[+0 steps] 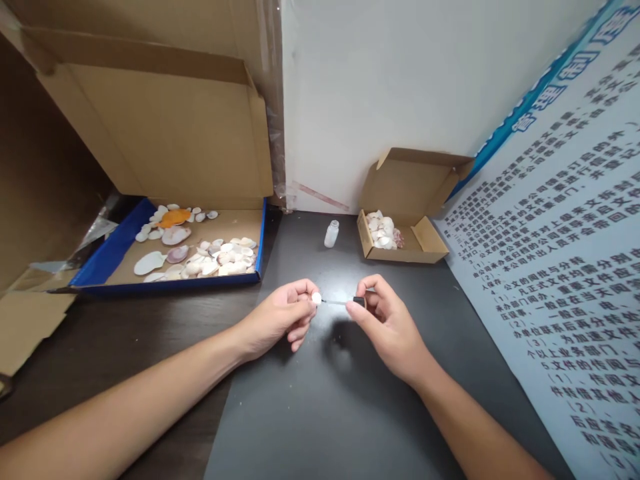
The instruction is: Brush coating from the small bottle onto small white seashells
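Note:
Between thumb and fingers, my left hand [287,312] pinches a small white shell [317,299]. My right hand [387,320] grips the black cap of a thin brush [359,303], and the brush tip reaches the edge of the shell or lies very close to it. Behind both hands, an uncapped small bottle [331,235] with whitish contents stands upright on the dark grey mat [280,420].
At the left, an open blue-edged cardboard box [263,233] holds many loose shells and an orange one [176,218]. A smaller open carton [420,247] with white shells [383,231] sits at the back right. A printed board [560,220] flanks the right side.

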